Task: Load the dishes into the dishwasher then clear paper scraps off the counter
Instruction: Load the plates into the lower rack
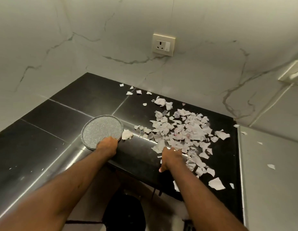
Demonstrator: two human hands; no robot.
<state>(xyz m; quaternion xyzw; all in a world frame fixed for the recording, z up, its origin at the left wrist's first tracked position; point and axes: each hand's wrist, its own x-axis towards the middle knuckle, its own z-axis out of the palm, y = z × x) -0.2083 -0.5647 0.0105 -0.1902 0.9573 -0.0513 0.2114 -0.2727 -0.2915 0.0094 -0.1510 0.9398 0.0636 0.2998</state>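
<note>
The left hand grips a grey plate by its rim on the black desk. The right hand lies flat on paper scraps beside it. This looks like scrap clearing, and the next move is probably sweeping them onto the plate.

Home kitchen: black counter, wall socket.

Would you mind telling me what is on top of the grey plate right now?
No scraps show on the grey plate; only the left hand grips its near rim, hiding that part. One paper scrap lies beside it on the counter.
</note>
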